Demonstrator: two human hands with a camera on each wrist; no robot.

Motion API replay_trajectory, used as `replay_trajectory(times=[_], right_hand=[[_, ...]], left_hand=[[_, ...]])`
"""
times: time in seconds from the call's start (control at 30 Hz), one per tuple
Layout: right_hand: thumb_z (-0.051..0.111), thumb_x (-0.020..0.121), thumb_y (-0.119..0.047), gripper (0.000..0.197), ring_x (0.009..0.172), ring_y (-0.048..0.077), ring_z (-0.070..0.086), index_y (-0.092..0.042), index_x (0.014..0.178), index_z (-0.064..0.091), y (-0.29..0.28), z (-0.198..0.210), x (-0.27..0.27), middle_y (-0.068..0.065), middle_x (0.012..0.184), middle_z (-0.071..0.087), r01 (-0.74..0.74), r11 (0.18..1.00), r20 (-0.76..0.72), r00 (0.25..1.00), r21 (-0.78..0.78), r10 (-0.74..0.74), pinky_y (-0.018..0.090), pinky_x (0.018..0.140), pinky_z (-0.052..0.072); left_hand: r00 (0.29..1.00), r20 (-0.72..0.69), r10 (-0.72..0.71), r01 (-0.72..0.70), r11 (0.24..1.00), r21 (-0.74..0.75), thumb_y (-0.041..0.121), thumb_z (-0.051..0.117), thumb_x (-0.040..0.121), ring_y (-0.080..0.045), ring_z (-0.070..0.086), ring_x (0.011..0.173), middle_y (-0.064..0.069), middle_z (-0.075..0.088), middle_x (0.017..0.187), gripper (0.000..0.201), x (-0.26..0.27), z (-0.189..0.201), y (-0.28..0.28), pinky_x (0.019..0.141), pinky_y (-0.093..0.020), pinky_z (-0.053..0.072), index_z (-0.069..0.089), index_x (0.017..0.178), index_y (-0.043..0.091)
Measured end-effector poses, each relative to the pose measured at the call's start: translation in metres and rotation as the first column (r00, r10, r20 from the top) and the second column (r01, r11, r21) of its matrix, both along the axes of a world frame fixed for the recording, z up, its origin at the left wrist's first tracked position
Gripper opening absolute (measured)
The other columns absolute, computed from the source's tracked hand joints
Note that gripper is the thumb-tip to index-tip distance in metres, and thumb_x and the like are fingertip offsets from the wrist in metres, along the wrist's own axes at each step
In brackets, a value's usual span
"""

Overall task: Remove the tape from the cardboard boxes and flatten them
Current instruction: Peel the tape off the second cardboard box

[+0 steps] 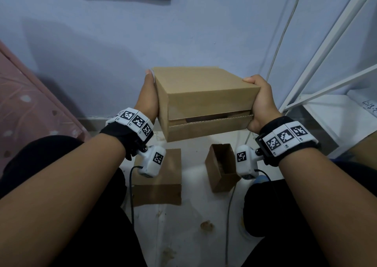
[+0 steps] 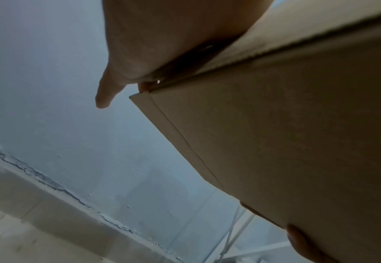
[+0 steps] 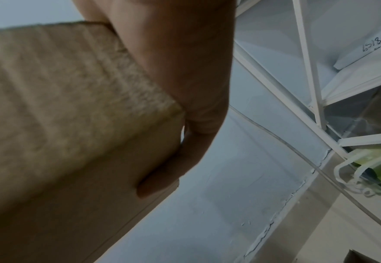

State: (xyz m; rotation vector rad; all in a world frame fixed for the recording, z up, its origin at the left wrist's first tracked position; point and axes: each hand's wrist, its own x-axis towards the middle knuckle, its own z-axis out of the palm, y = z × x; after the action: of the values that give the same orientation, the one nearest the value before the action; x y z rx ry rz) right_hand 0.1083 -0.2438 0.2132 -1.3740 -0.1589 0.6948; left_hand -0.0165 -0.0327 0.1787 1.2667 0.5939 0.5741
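The left hand presses flat against the 9 o'clock side of the plain brown cardboard box, held aloft. The right hand grasps its 3 o'clock edge. Below lie a flattened brown cardboard sheet at 7 o'clock and a small open brown carton at 5.

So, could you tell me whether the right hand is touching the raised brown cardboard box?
Touching: the right wrist view shows the right hand with fingers curled round a corner of the brown cardboard box.
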Motion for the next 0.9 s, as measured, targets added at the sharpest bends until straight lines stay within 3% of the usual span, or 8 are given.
replay_trajectory(times=[0.13,0.2,0.3,0.4,0.47,0.67,0.77,0.9], right_hand=[[0.053,0.087,-0.047,0.030,0.062,0.023,0.059,-0.022,0.071,0.056,0.003,-0.004,0.001,0.000,0.068,0.057,0.087,0.996,0.028,0.996,0.033,-0.088,0.033,0.065,0.049],[0.058,0.081,-0.048,0.026,0.068,0.024,0.061,-0.022,0.079,0.058,0.004,-0.005,0.002,0.001,0.073,0.059,0.171,0.985,0.038,0.984,0.029,-0.172,0.036,0.067,0.051],[0.065,0.066,-0.051,0.038,0.075,0.027,0.063,-0.021,0.090,0.060,0.003,-0.008,0.006,0.004,0.084,0.060,0.259,0.965,0.025,0.965,0.029,-0.260,0.043,0.068,0.052],[0.066,0.068,-0.048,0.037,0.073,0.026,0.064,-0.019,0.089,0.061,0.002,-0.009,0.011,0.004,0.083,0.060,0.389,0.919,-0.006,0.921,0.059,-0.389,0.045,0.068,0.054],[0.065,0.077,-0.043,0.028,0.070,0.024,0.064,-0.017,0.087,0.062,0.000,-0.011,0.013,0.003,0.080,0.060,0.456,0.887,-0.010,0.889,0.067,-0.457,0.043,0.066,0.054],[0.066,0.082,-0.040,0.024,0.064,0.021,0.063,-0.017,0.083,0.062,0.002,-0.011,0.014,0.000,0.077,0.062,0.567,0.822,-0.003,0.823,0.062,-0.568,0.031,0.058,0.052],[0.067,0.080,-0.039,0.024,0.068,0.024,0.066,-0.016,0.083,0.063,0.003,-0.012,0.015,0.000,0.075,0.064,0.605,0.791,-0.004,0.795,0.091,-0.607,0.035,0.061,0.055],[0.067,0.081,-0.039,0.024,0.067,0.024,0.065,-0.016,0.085,0.063,0.004,-0.013,0.015,0.001,0.077,0.063,0.577,0.813,-0.016,0.816,0.081,-0.578,0.037,0.063,0.055]], left_hand=[[0.995,-0.015,-0.095,0.095,0.995,-0.013,0.058,0.009,0.107,-0.014,0.076,0.076,0.002,0.079,0.083,0.071,-0.002,0.001,-0.012,0.068,-0.027,0.057,0.072,0.098,0.025],[0.989,-0.035,-0.147,0.147,0.989,0.006,0.060,0.011,0.107,-0.014,0.076,0.078,0.003,0.079,0.086,0.071,-0.002,-0.003,-0.021,0.071,-0.027,0.056,0.073,0.097,0.027],[0.974,-0.054,-0.222,0.224,0.974,0.024,0.063,0.009,0.105,-0.017,0.072,0.107,0.000,0.078,0.112,0.076,-0.001,-0.010,-0.024,0.106,-0.037,0.048,0.078,0.106,0.031],[0.947,-0.111,-0.300,0.304,0.953,0.012,0.069,0.003,0.101,-0.014,0.048,0.140,0.001,0.061,0.143,0.081,0.002,-0.009,-0.020,0.125,-0.041,0.022,0.059,0.141,0.026],[0.936,-0.150,-0.319,0.322,0.947,-0.006,0.073,0.002,0.098,-0.013,0.033,0.150,0.002,0.049,0.155,0.086,0.004,-0.008,-0.018,0.127,-0.044,0.014,0.046,0.152,0.023],[0.953,-0.165,-0.255,0.258,0.966,-0.002,0.073,0.007,0.099,-0.010,0.047,0.139,0.005,0.060,0.143,0.084,0.006,-0.009,-0.016,0.122,-0.046,0.024,0.064,0.136,0.023],[0.948,-0.169,-0.272,0.275,0.961,-0.003,0.072,0.009,0.100,-0.014,0.046,0.141,0.004,0.053,0.151,0.084,0.006,-0.009,-0.018,0.123,-0.046,0.024,0.059,0.143,0.019],[0.944,-0.168,-0.285,0.293,0.956,0.024,0.073,0.009,0.099,-0.011,0.039,0.146,0.012,0.044,0.157,0.081,0.005,-0.012,-0.021,0.123,-0.050,0.022,0.050,0.150,0.025]])
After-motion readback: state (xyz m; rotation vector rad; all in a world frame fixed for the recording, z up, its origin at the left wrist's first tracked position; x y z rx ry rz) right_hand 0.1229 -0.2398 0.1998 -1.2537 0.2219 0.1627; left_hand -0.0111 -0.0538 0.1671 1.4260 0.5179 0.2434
